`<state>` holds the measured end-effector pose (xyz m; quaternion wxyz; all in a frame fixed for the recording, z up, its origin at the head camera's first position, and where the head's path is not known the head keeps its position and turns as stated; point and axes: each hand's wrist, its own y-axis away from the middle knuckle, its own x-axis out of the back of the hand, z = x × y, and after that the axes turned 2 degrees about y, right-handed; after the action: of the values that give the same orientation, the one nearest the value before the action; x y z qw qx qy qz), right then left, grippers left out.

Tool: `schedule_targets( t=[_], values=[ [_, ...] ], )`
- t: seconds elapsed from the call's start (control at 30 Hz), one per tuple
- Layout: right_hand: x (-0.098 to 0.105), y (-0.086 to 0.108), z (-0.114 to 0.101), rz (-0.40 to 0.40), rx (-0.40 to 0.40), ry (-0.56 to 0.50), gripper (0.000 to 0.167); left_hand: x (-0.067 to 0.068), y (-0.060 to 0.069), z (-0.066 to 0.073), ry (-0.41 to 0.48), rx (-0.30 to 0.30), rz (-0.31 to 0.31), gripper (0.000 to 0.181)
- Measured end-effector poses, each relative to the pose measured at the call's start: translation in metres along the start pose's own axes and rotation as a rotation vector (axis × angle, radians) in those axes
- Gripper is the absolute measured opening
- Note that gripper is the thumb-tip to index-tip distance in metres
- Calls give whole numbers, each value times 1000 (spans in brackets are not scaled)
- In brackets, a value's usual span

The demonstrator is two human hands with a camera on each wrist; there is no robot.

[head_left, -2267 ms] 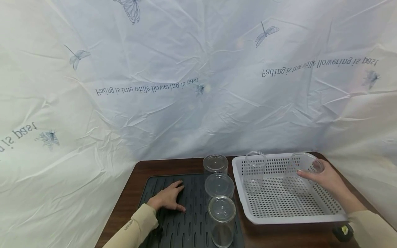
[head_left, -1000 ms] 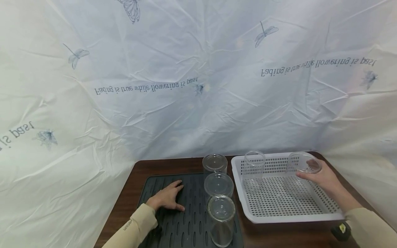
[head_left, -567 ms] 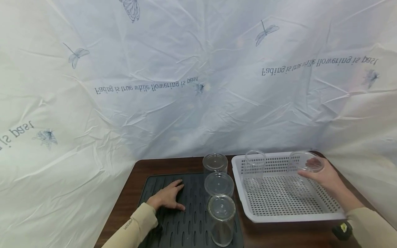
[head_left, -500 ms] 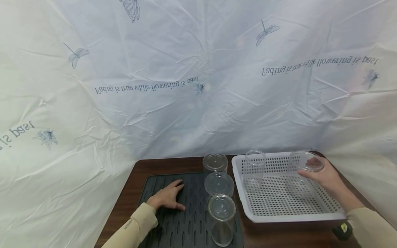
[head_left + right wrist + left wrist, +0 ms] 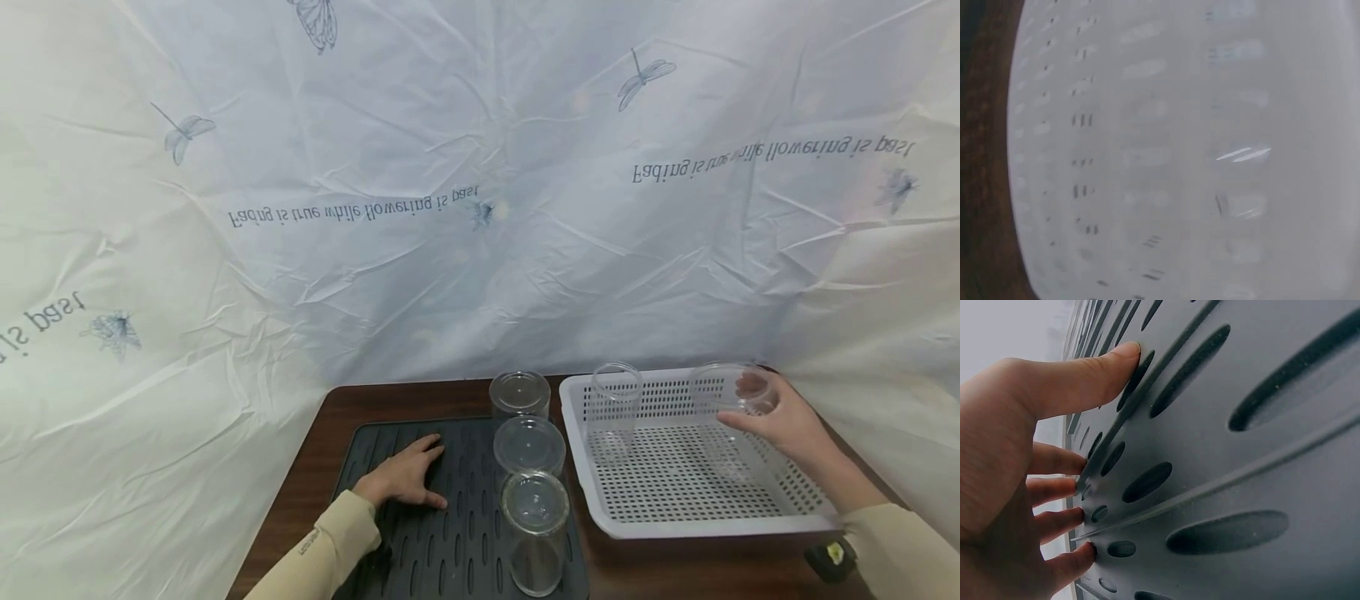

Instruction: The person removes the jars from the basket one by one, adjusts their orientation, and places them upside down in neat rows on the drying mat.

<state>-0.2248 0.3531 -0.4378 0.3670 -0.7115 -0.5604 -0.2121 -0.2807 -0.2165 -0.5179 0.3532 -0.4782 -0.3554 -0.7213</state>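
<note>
In the head view my right hand [image 5: 783, 423] holds a clear glass [image 5: 712, 404] near its rim, thumb in front and fingers behind, inside the white basket [image 5: 712, 529]. The right wrist view shows only the blurred basket wall [image 5: 1147, 137], without the hand. My left hand [image 5: 401, 477] rests with spread fingers on a dark grey slotted mat [image 5: 450, 550]; in the left wrist view its fingertips and thumb touch the ribbed surface. Three clear glasses, a far one [image 5: 520, 393], a middle one [image 5: 529, 446] and a near one [image 5: 536, 533], stand along the mat's right side.
Another clear glass [image 5: 617, 408] stands at the basket's left rear. Mat and basket lie on a dark brown table [image 5: 307, 467]. A pale printed curtain [image 5: 420, 283] hangs behind the table. Something small and black [image 5: 831, 560] sits by the right sleeve.
The glass in my right hand has tipped more upright and its rim has shifted slightly left. My left hand and the other glasses have stayed in place.
</note>
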Motion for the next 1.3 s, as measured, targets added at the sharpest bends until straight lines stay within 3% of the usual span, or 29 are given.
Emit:
schedule_targets(
  t=[0.4,0.73,0.97,1.3],
  values=[
    [9,-1,-32,-25,76,36,92,1,-1,1,3,8,-4,98],
    [17,-11,-65,4,163,42,88,2,-1,-1,12,3,-7,98],
    [22,-24,-91,40,259,41,86,3,-2,-1,4,-6,34,97],
    [19,-21,-114,52,336,43,84,0,-2,1,1,14,4,98]
  ],
)
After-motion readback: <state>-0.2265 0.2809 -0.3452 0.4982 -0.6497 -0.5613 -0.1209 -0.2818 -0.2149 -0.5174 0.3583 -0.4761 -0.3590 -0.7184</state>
